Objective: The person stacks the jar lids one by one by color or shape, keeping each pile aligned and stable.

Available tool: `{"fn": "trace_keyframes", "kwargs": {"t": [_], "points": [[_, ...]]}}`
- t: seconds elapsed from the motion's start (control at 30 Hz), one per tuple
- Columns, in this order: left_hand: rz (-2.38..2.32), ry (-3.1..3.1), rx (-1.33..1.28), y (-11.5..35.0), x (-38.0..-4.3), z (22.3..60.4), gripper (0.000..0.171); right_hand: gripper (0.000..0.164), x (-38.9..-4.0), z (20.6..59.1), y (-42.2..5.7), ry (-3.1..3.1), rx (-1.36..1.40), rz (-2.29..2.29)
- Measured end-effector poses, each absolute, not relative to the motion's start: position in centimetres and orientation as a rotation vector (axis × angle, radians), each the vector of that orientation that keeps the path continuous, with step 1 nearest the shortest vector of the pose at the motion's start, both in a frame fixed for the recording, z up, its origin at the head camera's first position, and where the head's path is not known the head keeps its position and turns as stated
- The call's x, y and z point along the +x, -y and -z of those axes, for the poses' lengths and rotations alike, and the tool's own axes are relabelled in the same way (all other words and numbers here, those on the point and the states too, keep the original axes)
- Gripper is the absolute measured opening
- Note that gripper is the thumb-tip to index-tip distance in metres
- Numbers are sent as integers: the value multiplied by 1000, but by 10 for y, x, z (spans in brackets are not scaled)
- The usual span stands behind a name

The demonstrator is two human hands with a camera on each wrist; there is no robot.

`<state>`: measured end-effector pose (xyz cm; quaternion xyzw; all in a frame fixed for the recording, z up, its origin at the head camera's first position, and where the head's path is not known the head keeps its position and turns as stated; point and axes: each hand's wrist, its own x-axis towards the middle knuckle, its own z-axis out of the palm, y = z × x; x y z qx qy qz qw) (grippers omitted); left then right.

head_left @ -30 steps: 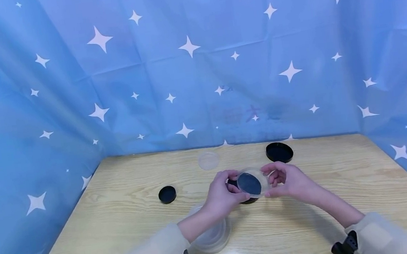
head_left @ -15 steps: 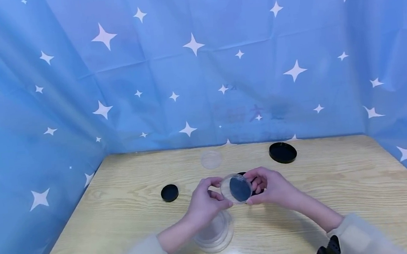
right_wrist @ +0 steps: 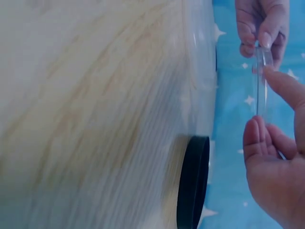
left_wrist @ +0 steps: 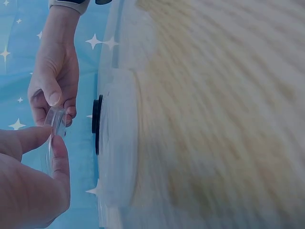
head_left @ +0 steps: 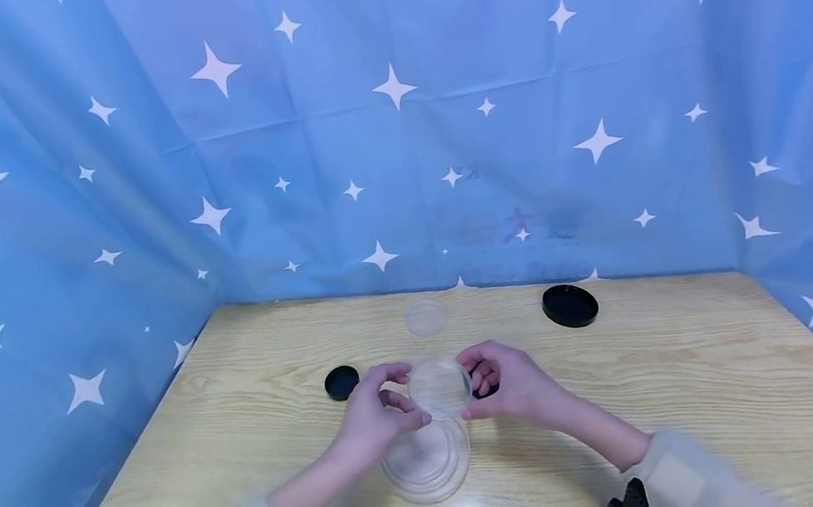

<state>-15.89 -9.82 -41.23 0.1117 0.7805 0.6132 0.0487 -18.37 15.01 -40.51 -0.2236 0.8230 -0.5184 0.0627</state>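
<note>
A clear round plastic lid (head_left: 437,390) is held up over the middle of the table, pinched between both hands. My left hand (head_left: 383,411) grips its left edge with thumb and fingers. The right hand (head_left: 507,380) pinches the opposite edge. Seen edge-on in the right wrist view, the clear lid (right_wrist: 261,88) is thin and shallow-rimmed. Just below it, toward me, a larger clear round container (head_left: 426,464) sits on the table. Behind the right hand's fingers a black round lid (head_left: 487,391) is mostly hidden.
A small black lid (head_left: 342,383) lies left of the hands. Farther back are a faint clear disc (head_left: 425,317) and a larger black lid (head_left: 570,305). The wooden table (head_left: 693,388) meets a blue starry cloth (head_left: 394,146) behind.
Both hands have carried the clear lid leftward, from over the middle black lid to just beyond the larger clear container. Both hands keep their pinch on it.
</note>
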Motion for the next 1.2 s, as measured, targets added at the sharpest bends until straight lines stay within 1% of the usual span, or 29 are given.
{"fn": "trace_keyframes", "kwargs": {"t": [0.57, 0.9, 1.2], "points": [[-1853, -2296, 268, 130, -139, 417, 65, 62, -174, 414, -120, -2500, -717, 1435], [-1799, -2217, 349, 146, -133, 422, 69, 58, -165, 422, -111, -2468, -802, 1374], [-1732, -2237, 353, 148, -133, 424, 67, 56, -162, 426, -109, -2469, -817, 1382]]}}
